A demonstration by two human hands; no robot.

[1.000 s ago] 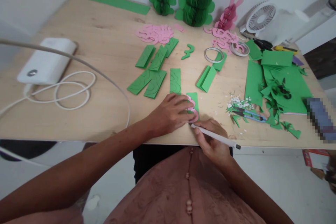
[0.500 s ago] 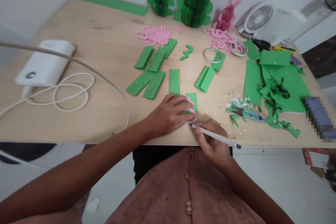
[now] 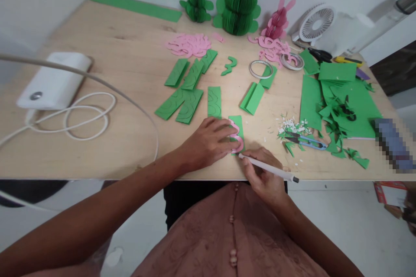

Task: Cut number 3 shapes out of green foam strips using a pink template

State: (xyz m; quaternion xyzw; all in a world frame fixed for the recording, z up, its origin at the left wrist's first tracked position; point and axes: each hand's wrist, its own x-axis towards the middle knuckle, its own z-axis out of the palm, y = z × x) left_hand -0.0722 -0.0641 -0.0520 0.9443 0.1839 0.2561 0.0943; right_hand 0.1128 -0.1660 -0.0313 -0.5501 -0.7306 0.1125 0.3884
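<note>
My left hand lies with spread fingers on a pink curved cutout, pressing it onto a green paper strip near the table's front edge. In my right hand is a white pen, its tip at the lower end of that strip beside the cutout. Just above stands another green strip with curved outlines drawn on it. More marked green strips lie to the upper left. A folded green piece rests to the upper right.
Blue snips lie among scraps at the right, near green sheets. Behind are pink cutouts, tape rolls, paper figures and a fan. A white power bank with a cable sits left.
The view has shifted slightly. Both hands keep nearly the same place on the strip, and the pen tip remains by the pink cutout's lower end.
</note>
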